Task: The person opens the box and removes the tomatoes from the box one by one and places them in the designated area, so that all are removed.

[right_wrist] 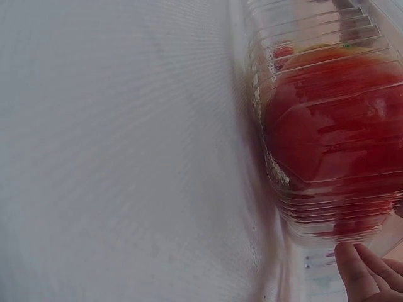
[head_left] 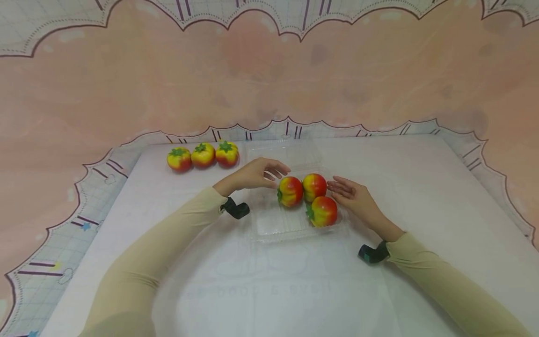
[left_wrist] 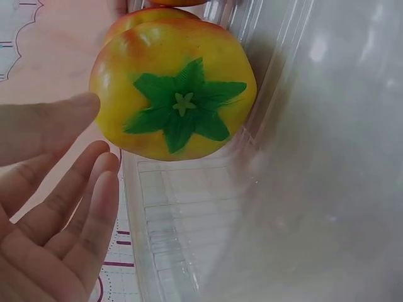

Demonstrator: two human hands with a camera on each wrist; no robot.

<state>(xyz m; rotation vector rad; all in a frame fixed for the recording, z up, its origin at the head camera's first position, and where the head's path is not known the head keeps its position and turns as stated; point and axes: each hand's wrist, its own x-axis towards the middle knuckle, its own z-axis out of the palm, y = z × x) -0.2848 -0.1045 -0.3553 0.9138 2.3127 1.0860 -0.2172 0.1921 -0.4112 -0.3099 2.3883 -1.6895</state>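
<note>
Three red-and-yellow, tomato-like fruits with green star-shaped tops sit in the right part of a clear plastic box: a left fruit, a back fruit and a front fruit. My left hand hovers over the box beside the left fruit, fingers loosely bent and holding nothing. In the left wrist view its thumb comes up against a fruit; whether it touches cannot be told. At the box's right side, my right hand has its fingertips close to the ribbed wall.
Behind the box base rises its clear lid. Another three such fruits stand in a row at the back left of the white table. A dark camera is worn on each wrist.
</note>
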